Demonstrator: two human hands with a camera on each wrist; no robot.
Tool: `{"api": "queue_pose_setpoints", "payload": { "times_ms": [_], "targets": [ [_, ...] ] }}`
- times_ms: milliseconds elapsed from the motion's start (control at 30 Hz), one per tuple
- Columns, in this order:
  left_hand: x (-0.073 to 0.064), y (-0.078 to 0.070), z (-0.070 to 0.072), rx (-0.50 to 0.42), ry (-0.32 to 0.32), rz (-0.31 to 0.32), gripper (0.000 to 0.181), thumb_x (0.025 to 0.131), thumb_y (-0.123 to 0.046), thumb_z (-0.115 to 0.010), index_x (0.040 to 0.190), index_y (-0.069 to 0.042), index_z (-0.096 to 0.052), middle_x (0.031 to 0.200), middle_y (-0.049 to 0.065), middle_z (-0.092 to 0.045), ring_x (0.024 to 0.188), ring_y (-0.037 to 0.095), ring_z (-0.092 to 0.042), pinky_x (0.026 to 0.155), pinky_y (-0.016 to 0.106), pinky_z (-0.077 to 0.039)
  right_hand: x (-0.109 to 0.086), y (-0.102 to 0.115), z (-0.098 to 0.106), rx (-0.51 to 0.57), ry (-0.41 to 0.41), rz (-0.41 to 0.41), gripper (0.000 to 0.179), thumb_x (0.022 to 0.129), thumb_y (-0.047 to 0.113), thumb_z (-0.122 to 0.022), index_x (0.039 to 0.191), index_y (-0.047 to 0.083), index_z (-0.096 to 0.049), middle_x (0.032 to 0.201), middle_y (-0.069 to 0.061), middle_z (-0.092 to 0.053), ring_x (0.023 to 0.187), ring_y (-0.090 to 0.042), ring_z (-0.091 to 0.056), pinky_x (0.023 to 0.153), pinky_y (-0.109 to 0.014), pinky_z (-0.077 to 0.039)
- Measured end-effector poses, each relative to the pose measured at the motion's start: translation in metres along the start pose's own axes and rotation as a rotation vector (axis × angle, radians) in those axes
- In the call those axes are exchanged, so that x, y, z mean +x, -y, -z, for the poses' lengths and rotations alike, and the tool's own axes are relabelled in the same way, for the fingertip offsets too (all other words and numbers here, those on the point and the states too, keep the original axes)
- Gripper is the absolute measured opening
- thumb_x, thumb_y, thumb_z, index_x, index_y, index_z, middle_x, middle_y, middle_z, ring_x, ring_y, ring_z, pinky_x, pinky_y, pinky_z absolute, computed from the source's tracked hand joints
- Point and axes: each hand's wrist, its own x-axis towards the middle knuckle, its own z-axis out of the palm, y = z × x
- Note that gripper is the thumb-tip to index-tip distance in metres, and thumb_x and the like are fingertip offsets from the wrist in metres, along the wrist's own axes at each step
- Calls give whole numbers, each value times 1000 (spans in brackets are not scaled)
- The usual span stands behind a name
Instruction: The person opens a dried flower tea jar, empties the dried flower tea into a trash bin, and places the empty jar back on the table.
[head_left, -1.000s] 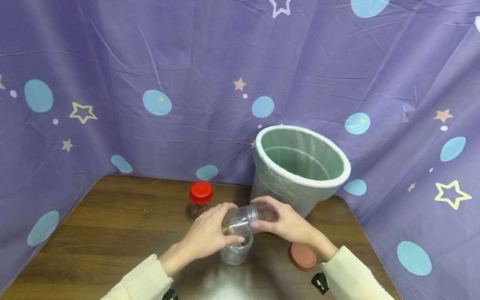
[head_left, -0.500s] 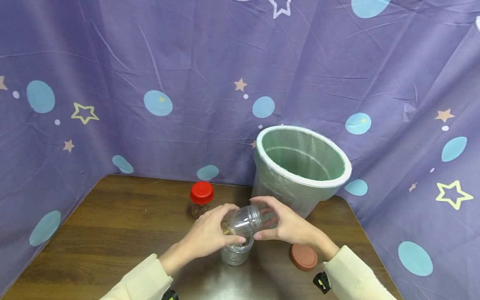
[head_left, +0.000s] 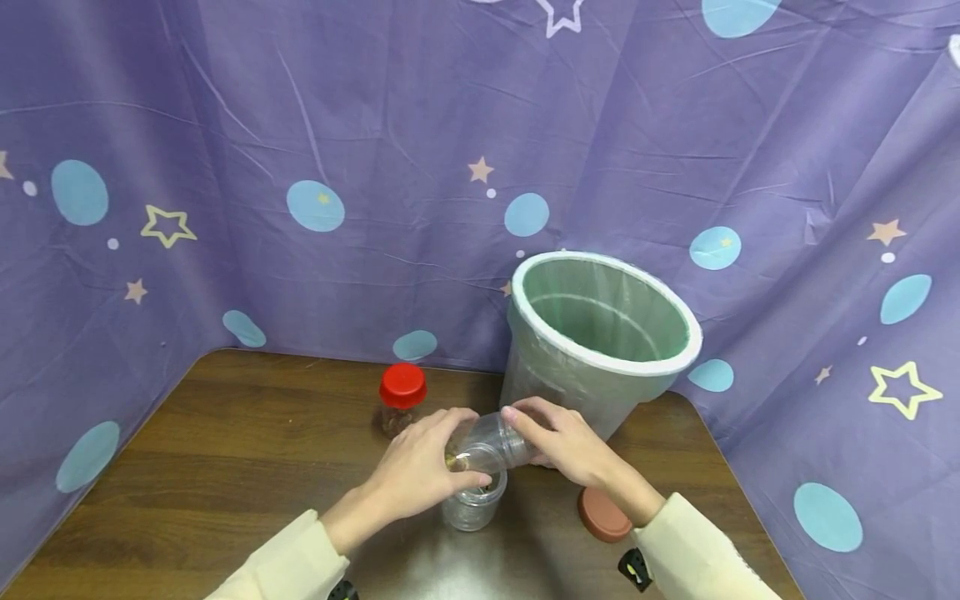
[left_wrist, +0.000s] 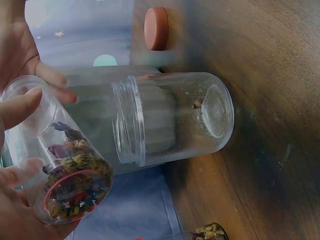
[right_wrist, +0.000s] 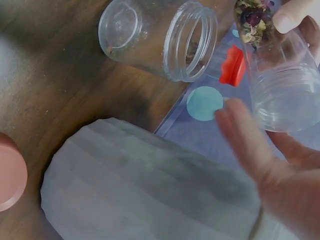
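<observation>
My left hand [head_left: 420, 462] grips a clear jar [left_wrist: 55, 125], held on its side above the table. Dried flowers [left_wrist: 75, 190] lie at its base end. My right hand [head_left: 566, 442] is at the jar's clear ringed end, thumb over it and other fingers around it. Both wrist views show that hand blurred, its fingers spread and fairly straight; firm contact cannot be made out. Whether this end has a clear lid is unclear. Just below stands a second clear jar [left_wrist: 185, 110], upright and uncapped, with a few small bits inside.
A red-lidded jar [head_left: 402, 396] with dark contents stands behind my left hand. To the right a red-brown lid [head_left: 603, 514] lies on the wooden table [head_left: 247, 467]. A tall pale bin [head_left: 525, 279] with a white rim stands behind my right hand. Purple cloth [head_left: 420, 167] hangs around.
My right hand has turned at the jar's end: its thumb, earlier on the lower side, is now on top. The left hand has stayed in place with the jar.
</observation>
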Motion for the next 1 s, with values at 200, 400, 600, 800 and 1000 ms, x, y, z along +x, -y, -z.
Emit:
{"api": "queue_pose_setpoints", "payload": {
  "times_ms": [200, 400, 600, 800, 1000],
  "targets": [
    [0, 0, 0, -1, -7, -6, 73, 67, -46, -87, 128, -17, -59, 114, 2, -70, 103, 22, -66, 88, 46, -53, 0, 2, -1, 15, -29, -2, 48, 98, 52, -51, 124, 14, -64, 101, -14, -74, 61, -18, -69, 47, -35, -56],
    [0, 0, -1, 6, -9, -2, 72, 66, -47, -87, 126, -19, -60, 112, -1, -70, 103, 20, -67, 87, 44, -53, 0, 2, 0, 12, 10, 71, 43, 97, 45, -56, 126, 14, -62, 91, -11, -74, 61, -17, -67, 49, -35, -57],
    [-1, 1, -2, -15, 5, 24, 70, 66, -46, -87, 126, -20, -60, 115, 0, -69, 106, 22, -66, 89, 48, -52, -4, -2, 7, 41, 93, 128, 50, 94, 35, -65, 139, 16, -50, 131, -16, -62, 88, -19, -70, 71, -30, -59],
    [0, 0, -5, -38, 28, 26, 70, 67, -44, -87, 127, -18, -59, 117, 2, -69, 106, 24, -66, 88, 49, -52, -6, -9, 13, 157, 187, 133, 68, 89, 25, -73, 145, 3, -40, 138, -21, -55, 117, -31, -63, 91, -34, -56],
    [0, -1, -4, -39, 24, 33, 69, 68, -44, -86, 127, -19, -59, 118, 2, -69, 108, 24, -65, 90, 52, -51, -5, -12, 16, 217, 242, 127, 69, 89, 23, -72, 144, -4, -40, 133, -24, -59, 122, -34, -60, 96, -35, -54]
  ]
}}
